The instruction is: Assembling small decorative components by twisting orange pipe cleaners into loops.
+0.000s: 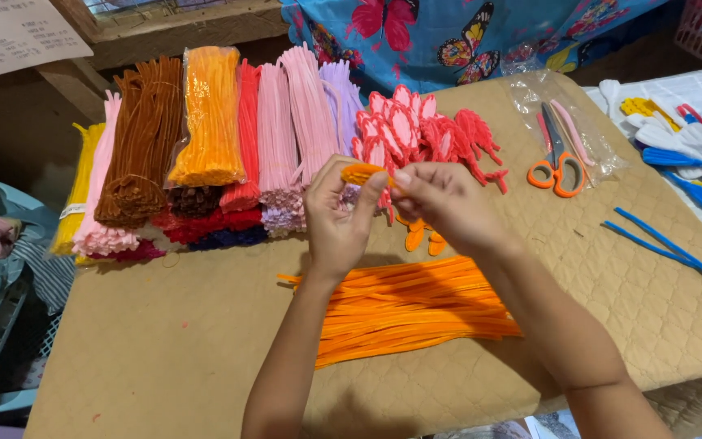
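Both hands are pinching an orange fuzzy stick [365, 173] above the table [164, 349]: left hand [336, 215] and right hand [440, 199] are bending it. Next, I think, comes careful, tight twisting.

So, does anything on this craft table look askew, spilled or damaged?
Nothing stands out. Both hands hold an orange pipe cleaner above the loose orange pile; the bundles lie side by side, and the scissors rest on a plastic bag.

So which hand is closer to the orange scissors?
Right. The right hand is raised over the table's middle, with the scissors off to its right. The left hand sits on the far side of the right hand, farther from them.
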